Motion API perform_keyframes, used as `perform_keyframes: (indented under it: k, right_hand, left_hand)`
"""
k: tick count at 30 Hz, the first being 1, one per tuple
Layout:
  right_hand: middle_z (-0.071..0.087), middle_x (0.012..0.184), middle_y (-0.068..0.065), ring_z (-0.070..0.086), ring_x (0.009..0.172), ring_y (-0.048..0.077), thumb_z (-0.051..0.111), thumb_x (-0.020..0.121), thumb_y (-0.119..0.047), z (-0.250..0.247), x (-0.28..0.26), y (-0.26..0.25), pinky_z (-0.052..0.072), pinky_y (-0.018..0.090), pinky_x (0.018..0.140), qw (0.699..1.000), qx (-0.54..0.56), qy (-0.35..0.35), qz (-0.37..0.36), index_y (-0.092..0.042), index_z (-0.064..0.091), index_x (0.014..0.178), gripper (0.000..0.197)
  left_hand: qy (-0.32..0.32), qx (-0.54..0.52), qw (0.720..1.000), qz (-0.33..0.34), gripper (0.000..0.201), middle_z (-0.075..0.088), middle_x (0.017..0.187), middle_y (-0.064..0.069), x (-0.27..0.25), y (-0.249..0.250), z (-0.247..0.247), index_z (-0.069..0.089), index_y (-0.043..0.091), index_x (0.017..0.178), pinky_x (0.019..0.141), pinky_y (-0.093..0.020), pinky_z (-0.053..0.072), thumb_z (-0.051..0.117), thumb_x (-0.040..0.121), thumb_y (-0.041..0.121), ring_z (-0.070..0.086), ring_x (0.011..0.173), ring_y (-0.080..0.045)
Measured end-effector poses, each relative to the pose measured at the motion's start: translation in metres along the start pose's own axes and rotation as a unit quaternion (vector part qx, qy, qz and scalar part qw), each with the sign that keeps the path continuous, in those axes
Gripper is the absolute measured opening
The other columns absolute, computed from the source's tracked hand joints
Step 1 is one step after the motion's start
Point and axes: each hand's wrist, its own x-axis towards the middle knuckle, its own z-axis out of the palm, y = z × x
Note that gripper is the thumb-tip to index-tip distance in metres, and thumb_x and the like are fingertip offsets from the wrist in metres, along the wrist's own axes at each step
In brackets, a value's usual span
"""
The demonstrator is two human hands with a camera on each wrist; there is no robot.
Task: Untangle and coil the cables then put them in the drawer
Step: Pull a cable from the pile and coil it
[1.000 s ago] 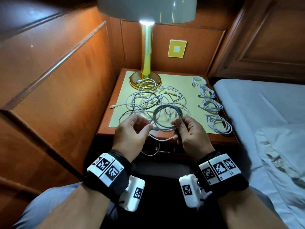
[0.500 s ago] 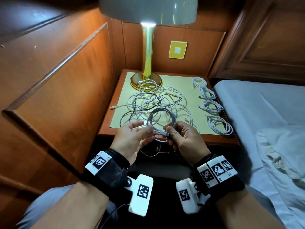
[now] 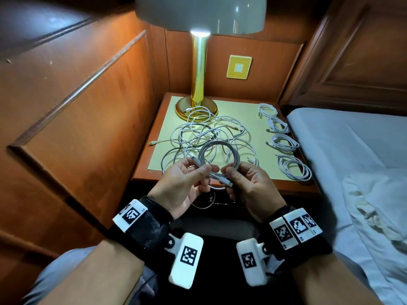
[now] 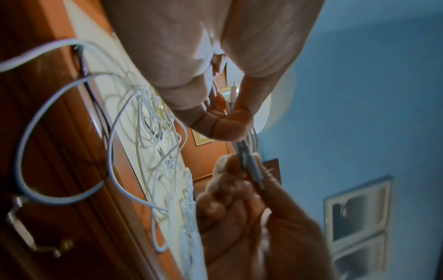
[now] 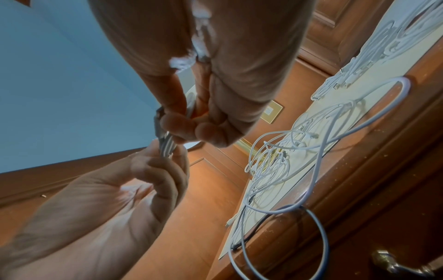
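Above nightstand [image 3: 293, 188]: both hands pinch coiled cable [image 3: 217, 153]; wristband marked "L5"

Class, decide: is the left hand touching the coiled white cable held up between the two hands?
Touching. The head view shows the left hand pinching the coiled white cable between thumb and fingertips.

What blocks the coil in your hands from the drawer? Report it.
The drawer front looks shut. A loose cable loop hangs off the nightstand edge across that front, near the handle. The left hand and right hand both grip the coil, so neither is free.
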Motion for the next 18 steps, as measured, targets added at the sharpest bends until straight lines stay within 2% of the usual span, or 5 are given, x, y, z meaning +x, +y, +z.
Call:
perform_keyframes:
  k: [5, 7, 10, 12, 18]
  right_hand:
    - [0.066, 0.077, 0.006, 0.053, 0.062, 0.028, 0.065, 0.084, -0.034, 0.0008, 0.0006, 0.0017, 0.045, 0.031, 0.053, 1.0, -0.017, 0.006, 0.006, -0.018, 0.072, 0.088, 0.017]
    - [0.068, 0.079, 0.003, 0.06, 0.065, 0.022, 0.066, 0.085, -0.034, 0.0011, 0.001, 0.0004, 0.048, 0.028, 0.054, 0.999, -0.035, 0.005, 0.0, -0.017, 0.071, 0.094, 0.02]
    - [0.069, 0.082, -0.002, 0.068, 0.074, 0.015, 0.071, 0.089, -0.017, 0.0002, -0.0003, -0.0008, 0.052, 0.026, 0.061, 0.998, -0.061, -0.027, -0.003, -0.019, 0.065, 0.11, 0.021]
    - [0.07, 0.089, -0.002, 0.07, 0.084, 0.015, 0.073, 0.085, -0.005, -0.0006, -0.0014, 0.0, 0.054, 0.025, 0.067, 0.997, -0.061, -0.051, 0.013, -0.022, 0.06, 0.118, 0.039]
    - [0.075, 0.096, 0.008, 0.072, 0.089, 0.021, 0.067, 0.085, 0.008, -0.0001, 0.0008, 0.0003, 0.056, 0.024, 0.068, 1.0, -0.011, -0.021, 0.006, -0.015, 0.061, 0.115, 0.038]
  left_hand:
    - [0.031, 0.093, 0.994, 0.054, 0.03, 0.074, 0.094, -0.019, 0.0017, -0.0037, -0.0014, 0.051, 0.005, 0.111, 0.053, -0.024, 0.052, 0.067, 0.087, -0.004, 0.06, 0.056, -0.017]
    - [0.04, 0.107, 0.991, 0.071, 0.034, 0.074, 0.091, -0.017, 0.002, -0.0044, -0.0007, 0.054, 0.003, 0.111, 0.056, -0.024, 0.054, 0.073, 0.083, 0.001, 0.062, 0.059, -0.017]
    - [0.061, 0.098, 0.989, 0.088, 0.041, 0.071, 0.083, -0.011, 0.0027, -0.0044, 0.0001, 0.057, 0.003, 0.109, 0.058, -0.025, 0.056, 0.078, 0.074, 0.009, 0.062, 0.06, -0.017]
    - [0.067, 0.079, 0.991, 0.091, 0.04, 0.071, 0.08, -0.009, 0.0035, -0.0052, -0.0002, 0.057, 0.003, 0.108, 0.058, -0.025, 0.057, 0.076, 0.074, 0.009, 0.061, 0.059, -0.016]
    - [0.06, 0.032, 0.995, 0.073, 0.029, 0.072, 0.078, -0.009, 0.0049, -0.0072, 0.0002, 0.053, 0.0, 0.114, 0.057, -0.024, 0.056, 0.065, 0.089, -0.005, 0.061, 0.057, -0.014]
